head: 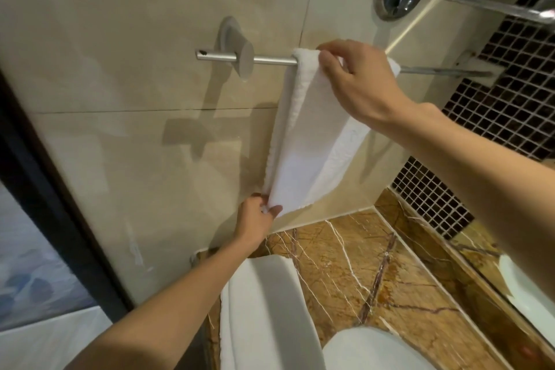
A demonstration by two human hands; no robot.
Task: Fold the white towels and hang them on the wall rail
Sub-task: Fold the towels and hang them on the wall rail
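Grasps the white towel (303, 153) at the wall rail (270, 61) with curled fingers of the right hand (360, 84) — pinches its lower corner in the left hand (255, 219) — folded towel (264, 309) below those fingers.

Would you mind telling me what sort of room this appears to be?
Most likely a bathroom: a white towel hangs over a wall rail on a tiled wall, above a marble counter.

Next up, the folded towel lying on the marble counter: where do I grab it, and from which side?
Pinch the folded towel across its narrow width, coming from above at its right long edge, where bare counter leaves room. It lies flat as a long strip, so a grip away from the ends should let both halves drape over the rail.
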